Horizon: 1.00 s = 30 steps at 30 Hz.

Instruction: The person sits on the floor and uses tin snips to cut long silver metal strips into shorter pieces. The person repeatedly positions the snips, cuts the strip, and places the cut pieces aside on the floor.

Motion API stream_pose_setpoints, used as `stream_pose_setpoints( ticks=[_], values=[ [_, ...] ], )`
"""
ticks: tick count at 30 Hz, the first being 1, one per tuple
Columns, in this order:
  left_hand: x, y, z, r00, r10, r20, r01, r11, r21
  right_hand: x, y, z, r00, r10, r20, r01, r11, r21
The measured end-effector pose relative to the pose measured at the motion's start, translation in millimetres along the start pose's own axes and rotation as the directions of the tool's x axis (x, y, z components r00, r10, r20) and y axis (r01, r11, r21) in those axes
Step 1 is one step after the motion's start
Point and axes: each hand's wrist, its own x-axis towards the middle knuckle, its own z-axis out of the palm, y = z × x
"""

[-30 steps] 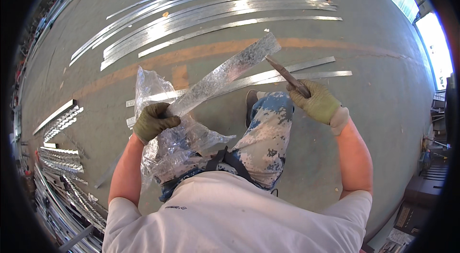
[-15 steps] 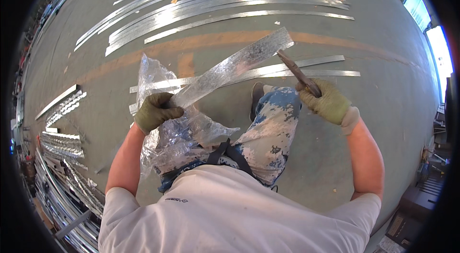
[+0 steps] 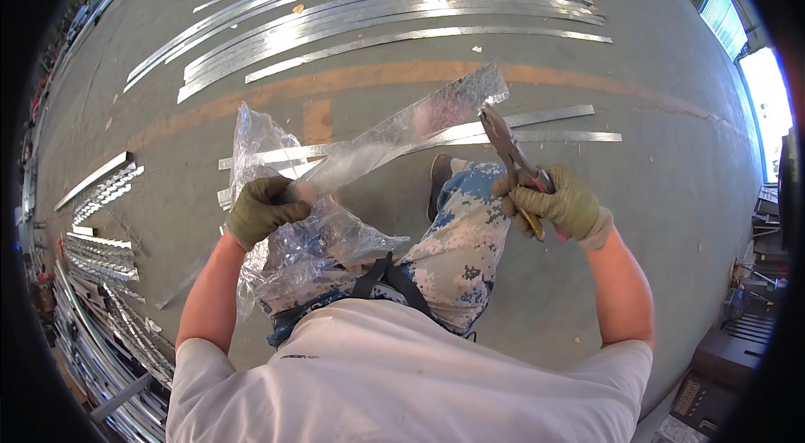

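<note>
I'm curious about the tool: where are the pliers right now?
In the head view, right of centre, the pliers are in the gloved right hand, their nose just below the far end of the held metal strip.

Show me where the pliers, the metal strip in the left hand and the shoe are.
Pliers [image 3: 514,158]: head view, on the metal body near the middle.
Metal strip [image 3: 408,130]: head view, on the middle of its broad face.
Shoe [image 3: 438,183]: head view, on its dark surface.
</note>
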Motion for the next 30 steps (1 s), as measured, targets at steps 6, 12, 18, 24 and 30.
stream_pose_setpoints(
  ticks=[6,12,18,24,30],
  values=[
    [-1.4,-7.6,-0.4,0.998,0.054,-0.009,-0.054,0.999,-0.003,-0.9,10.0,14.8,0.998,-0.031,0.056,0.022,0.988,0.155],
    [-2.7,-9.4,1.8,0.997,0.074,-0.018,-0.074,0.997,-0.019,5.8,28.9,9.9,0.977,-0.099,0.191,0.035,0.949,0.314],
    [-5.2,-12.6,1.2,0.997,0.078,-0.006,-0.079,0.994,-0.079,-3.4,21.4,14.5,0.971,-0.102,0.217,0.026,0.944,0.33],
    [0.0,-6.4,0.7,0.999,0.041,-0.003,-0.041,0.999,-0.006,6.3,24.1,20.7,0.993,-0.012,0.117,-0.033,0.926,0.376],
    [14.6,-19.5,-4.0,0.999,0.038,0.019,-0.038,0.999,-0.011,16.5,32.2,42.3,0.995,-0.071,0.068,0.037,0.915,0.402]
  ],
)
